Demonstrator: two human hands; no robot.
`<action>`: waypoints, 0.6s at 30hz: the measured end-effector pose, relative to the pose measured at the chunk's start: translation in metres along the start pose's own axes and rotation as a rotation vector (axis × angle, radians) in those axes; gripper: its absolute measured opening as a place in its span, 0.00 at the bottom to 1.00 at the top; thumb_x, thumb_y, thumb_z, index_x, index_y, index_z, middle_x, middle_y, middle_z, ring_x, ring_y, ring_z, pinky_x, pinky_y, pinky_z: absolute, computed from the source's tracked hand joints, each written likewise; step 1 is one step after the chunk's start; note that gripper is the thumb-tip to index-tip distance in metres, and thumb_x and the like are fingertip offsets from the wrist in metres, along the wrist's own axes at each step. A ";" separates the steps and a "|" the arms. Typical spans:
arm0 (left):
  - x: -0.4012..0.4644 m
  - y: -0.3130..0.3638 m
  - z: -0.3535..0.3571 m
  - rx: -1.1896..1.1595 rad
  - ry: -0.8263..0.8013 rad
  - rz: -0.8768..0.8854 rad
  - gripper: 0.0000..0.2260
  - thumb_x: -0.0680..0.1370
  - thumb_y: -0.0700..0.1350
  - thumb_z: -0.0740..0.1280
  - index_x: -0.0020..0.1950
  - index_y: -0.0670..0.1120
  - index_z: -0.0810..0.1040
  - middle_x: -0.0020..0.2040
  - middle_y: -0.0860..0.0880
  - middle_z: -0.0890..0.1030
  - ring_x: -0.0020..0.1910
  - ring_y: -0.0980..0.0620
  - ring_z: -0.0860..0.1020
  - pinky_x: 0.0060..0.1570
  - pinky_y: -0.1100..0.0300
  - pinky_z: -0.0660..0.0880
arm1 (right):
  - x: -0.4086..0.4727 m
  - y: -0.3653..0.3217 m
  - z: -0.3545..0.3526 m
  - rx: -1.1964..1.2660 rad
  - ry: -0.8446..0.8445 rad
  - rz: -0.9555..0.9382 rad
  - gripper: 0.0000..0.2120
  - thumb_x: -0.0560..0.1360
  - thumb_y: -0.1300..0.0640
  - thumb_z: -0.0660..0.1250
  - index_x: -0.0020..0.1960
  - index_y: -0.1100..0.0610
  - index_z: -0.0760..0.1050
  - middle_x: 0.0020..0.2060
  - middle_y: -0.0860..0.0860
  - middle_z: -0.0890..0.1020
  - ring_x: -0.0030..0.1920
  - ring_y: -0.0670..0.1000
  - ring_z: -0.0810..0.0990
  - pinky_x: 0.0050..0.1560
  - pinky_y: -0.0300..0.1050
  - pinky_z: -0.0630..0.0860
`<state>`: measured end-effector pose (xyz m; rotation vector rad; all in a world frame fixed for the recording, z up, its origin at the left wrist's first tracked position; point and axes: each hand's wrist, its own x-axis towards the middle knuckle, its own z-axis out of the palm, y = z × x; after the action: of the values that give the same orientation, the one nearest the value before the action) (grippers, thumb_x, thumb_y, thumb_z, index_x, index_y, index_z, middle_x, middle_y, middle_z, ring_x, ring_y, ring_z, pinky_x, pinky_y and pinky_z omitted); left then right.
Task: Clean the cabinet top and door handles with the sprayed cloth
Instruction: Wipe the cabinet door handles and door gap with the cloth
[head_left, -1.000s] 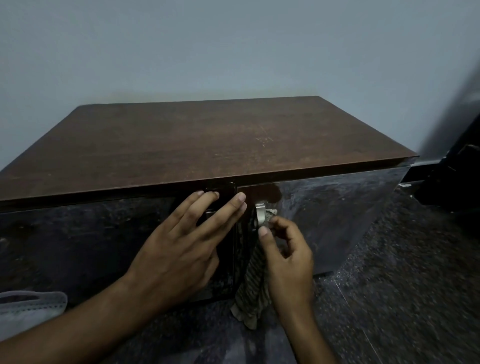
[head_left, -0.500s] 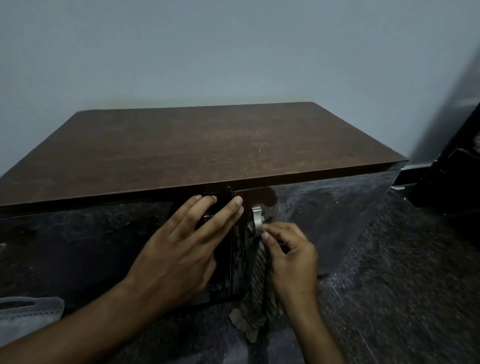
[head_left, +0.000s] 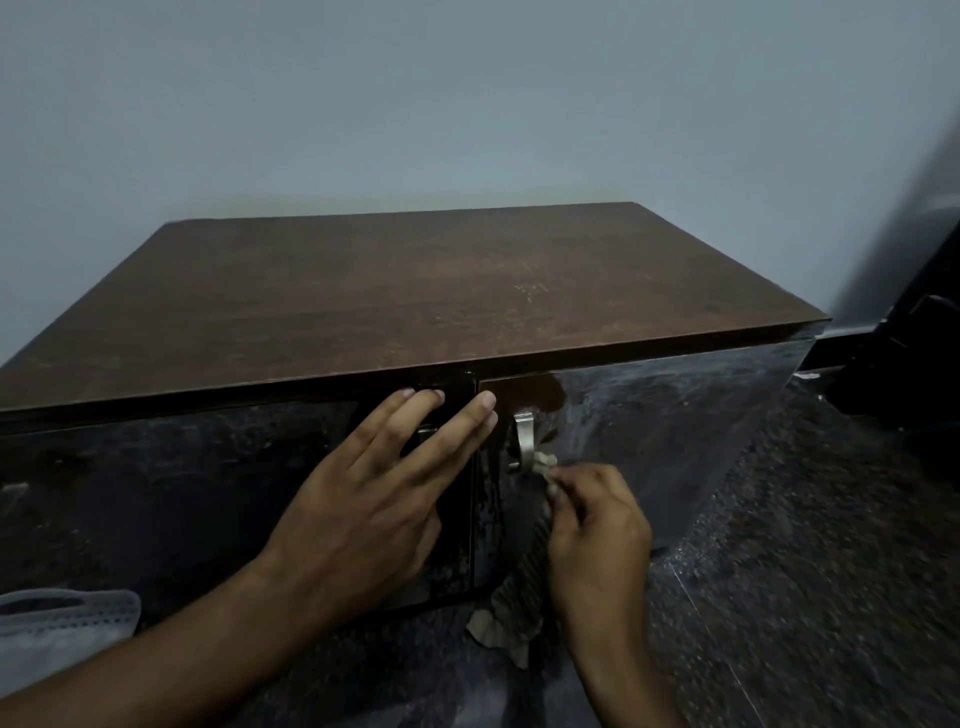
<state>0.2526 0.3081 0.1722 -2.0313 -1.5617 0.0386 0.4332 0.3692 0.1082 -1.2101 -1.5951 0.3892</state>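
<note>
A low cabinet (head_left: 395, 291) with a brown wood-grain top stands against a pale blue-grey wall (head_left: 467, 104), and its two glossy dark doors meet at a seam near the middle of the front. The left hand (head_left: 379, 499) lies flat against the left door (head_left: 156, 488), fingers straight and slightly spread, with the fingertips reaching up to the door's top edge beside the seam; it holds nothing. Part of the left door's handle (head_left: 427, 432) shows between those fingers.

On the right door (head_left: 649, 431) a silver metal handle (head_left: 524, 439) stands upright just right of the seam. The right hand (head_left: 597, 525) pinches the cloth (head_left: 524, 587) with curled fingers and presses a bunched end of it against the lower part of that handle. The rest of the cloth (striped, dull brown and beige) hangs down in front of the door, its loose end trailing near the dark speckled floor (head_left: 805, 597).

The right door's surface shows pale streaks and smears around and to the right of the handle. At the lower left edge of the view sits a grey face mask (head_left: 62, 629).
</note>
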 end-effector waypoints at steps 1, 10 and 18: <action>-0.001 0.000 0.000 -0.007 -0.004 0.001 0.37 0.74 0.48 0.64 0.81 0.45 0.53 0.82 0.48 0.52 0.77 0.42 0.62 0.77 0.46 0.56 | -0.007 0.001 0.000 0.038 0.000 0.077 0.12 0.72 0.72 0.72 0.47 0.57 0.85 0.41 0.46 0.80 0.45 0.33 0.78 0.44 0.19 0.68; 0.000 -0.004 -0.001 -0.132 0.019 0.025 0.36 0.75 0.44 0.63 0.81 0.45 0.54 0.82 0.50 0.53 0.76 0.44 0.62 0.76 0.46 0.59 | -0.006 -0.042 0.026 0.135 0.226 -0.270 0.07 0.74 0.68 0.72 0.52 0.67 0.83 0.47 0.58 0.81 0.50 0.45 0.80 0.54 0.34 0.77; 0.003 -0.006 -0.002 -0.229 0.064 0.030 0.38 0.72 0.40 0.65 0.81 0.45 0.55 0.81 0.51 0.58 0.72 0.46 0.67 0.77 0.49 0.58 | -0.029 -0.015 0.043 -0.188 0.030 -0.424 0.12 0.80 0.67 0.60 0.58 0.68 0.80 0.46 0.60 0.80 0.45 0.55 0.77 0.46 0.44 0.76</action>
<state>0.2486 0.3106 0.1779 -2.2074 -1.5557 -0.2008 0.3869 0.3515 0.0873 -0.9720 -1.8380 -0.0515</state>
